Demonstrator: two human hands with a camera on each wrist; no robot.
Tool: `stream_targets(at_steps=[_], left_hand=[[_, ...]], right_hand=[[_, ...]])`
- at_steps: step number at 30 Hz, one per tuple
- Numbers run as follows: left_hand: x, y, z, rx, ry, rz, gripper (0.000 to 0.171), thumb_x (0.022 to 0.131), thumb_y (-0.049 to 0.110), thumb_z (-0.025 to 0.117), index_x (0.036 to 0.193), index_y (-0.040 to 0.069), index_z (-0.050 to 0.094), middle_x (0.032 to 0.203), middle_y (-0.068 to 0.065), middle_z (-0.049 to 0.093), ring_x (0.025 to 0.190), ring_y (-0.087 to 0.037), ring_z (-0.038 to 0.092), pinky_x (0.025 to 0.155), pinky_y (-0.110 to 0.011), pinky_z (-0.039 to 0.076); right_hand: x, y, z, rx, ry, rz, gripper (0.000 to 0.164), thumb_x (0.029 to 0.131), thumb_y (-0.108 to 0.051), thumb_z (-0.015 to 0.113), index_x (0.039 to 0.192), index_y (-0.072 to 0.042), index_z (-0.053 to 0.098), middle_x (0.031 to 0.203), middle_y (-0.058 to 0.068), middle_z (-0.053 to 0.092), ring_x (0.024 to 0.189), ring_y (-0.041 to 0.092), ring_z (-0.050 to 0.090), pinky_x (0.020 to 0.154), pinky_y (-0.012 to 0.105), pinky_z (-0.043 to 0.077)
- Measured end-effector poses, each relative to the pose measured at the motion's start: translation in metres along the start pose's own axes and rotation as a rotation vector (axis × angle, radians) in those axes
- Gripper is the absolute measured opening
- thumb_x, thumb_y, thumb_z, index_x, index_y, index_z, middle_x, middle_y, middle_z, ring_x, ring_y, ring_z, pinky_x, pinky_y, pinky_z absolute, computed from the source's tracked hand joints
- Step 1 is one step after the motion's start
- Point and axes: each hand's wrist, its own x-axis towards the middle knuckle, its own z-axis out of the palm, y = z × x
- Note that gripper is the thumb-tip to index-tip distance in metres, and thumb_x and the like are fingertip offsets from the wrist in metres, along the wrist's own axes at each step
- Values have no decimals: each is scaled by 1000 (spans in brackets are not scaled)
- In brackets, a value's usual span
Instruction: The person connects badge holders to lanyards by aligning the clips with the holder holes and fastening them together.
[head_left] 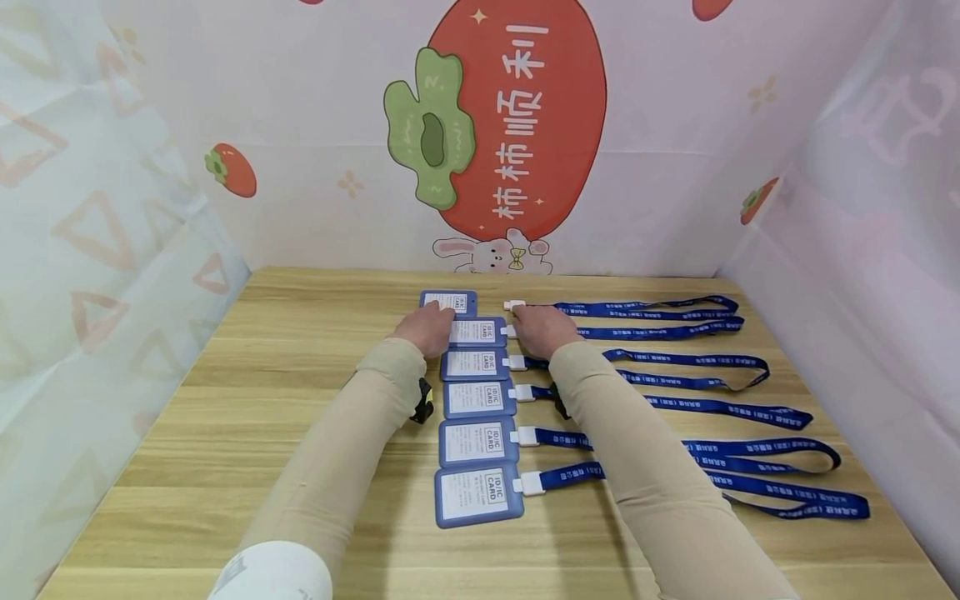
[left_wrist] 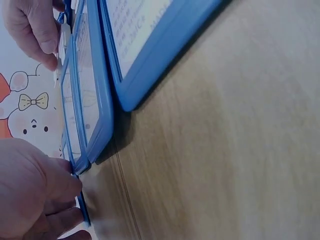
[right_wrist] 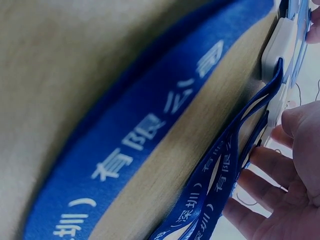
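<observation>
My left hand [head_left: 427, 327] pinches the near-left edge of the farthest blue card holder [head_left: 442, 297], a flat badge with a white ID/IC card insert. A gap lies between this holder and the white clip [head_left: 513, 305] of the farthest blue lanyard [head_left: 637, 313]. My right hand [head_left: 546, 327] has its thumb and forefinger at that clip, its other fingers loosely extended in the right wrist view. Just nearer, a second card holder [head_left: 480, 332] meets a white clip at its right edge, partly covered by the right hand.
Several more card holders [head_left: 478, 442] run toward me in a column, each joined to a white clip [head_left: 527, 436] and a blue lanyard [head_left: 757, 450] stretching right. My right forearm covers parts of these straps. A printed cloth [head_left: 330, 208] stands behind the wooden table [head_left: 300, 333].
</observation>
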Motion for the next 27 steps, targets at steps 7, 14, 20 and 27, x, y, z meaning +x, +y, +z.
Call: stream_targets(at_steps=[7, 14, 20, 27], left_hand=[[-2, 2, -2, 52, -7, 4, 49, 110, 18, 38, 159, 8, 43, 164, -22, 38, 153, -42, 35, 126, -56, 30], [-2, 6, 0, 39, -21, 3, 51, 110, 18, 42, 161, 12, 40, 166, -19, 36, 153, -42, 35, 126, -55, 31], [-1, 10, 0, 38, -25, 24, 50, 111, 19, 43, 160, 13, 42, 164, -18, 41, 151, -40, 39, 126, -54, 32], [2, 11, 1, 61, -18, 44, 48, 110, 15, 47, 158, 13, 46, 160, -17, 46, 149, -38, 42, 124, -52, 35]], right_hand=[[2, -2, -1, -23, -7, -6, 50, 113, -38, 40, 158, -19, 46, 155, 9, 56, 142, 33, 54, 119, 53, 43], [2, -3, 0, -42, 1, 0, 49, 112, -38, 43, 156, -17, 49, 151, 11, 59, 138, 33, 57, 116, 54, 46], [4, -6, 3, -37, 7, 0, 49, 112, -40, 43, 155, -18, 50, 149, 11, 60, 135, 34, 59, 116, 55, 46], [3, -10, 3, -29, 4, -2, 49, 112, -41, 42, 155, -19, 50, 149, 10, 60, 135, 33, 59, 116, 54, 46]])
